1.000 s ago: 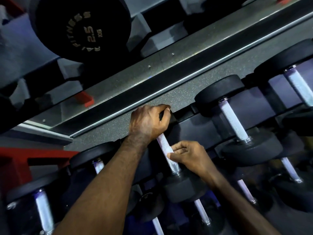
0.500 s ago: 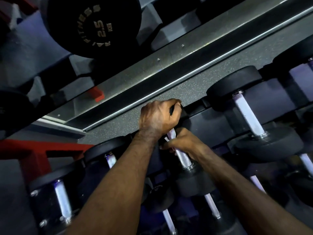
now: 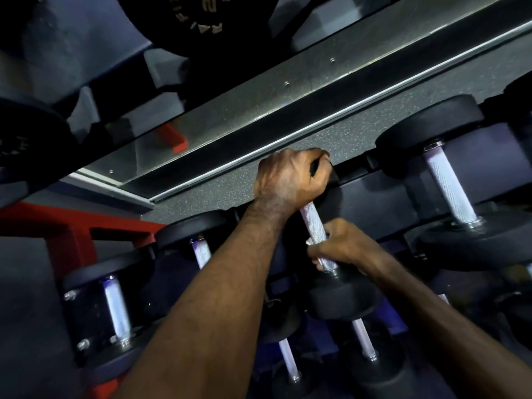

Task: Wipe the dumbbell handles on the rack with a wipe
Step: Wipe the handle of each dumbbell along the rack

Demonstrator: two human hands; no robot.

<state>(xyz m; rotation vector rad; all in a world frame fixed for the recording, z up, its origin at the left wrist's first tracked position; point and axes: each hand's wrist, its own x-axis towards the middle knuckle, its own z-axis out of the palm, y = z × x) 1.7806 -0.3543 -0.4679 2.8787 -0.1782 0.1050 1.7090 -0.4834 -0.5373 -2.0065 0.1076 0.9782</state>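
A dumbbell with a knurled silver handle lies on the dark rack in the middle of the view. My left hand grips its far black head from above. My right hand is curled round the lower part of the handle, and a small white corner of the wipe shows at my fingers. The near black head sits just below my right hand. Most of the wipe is hidden inside my grip.
More dumbbells lie on the rack: one to the right, two to the left, and others on a lower tier. A mirror runs behind, reflecting a weight plate. A red frame stands at the left.
My right hand has slid down the handle from just under my left hand to near the lower head. My left hand keeps its grip on the far head. The camera has shifted.
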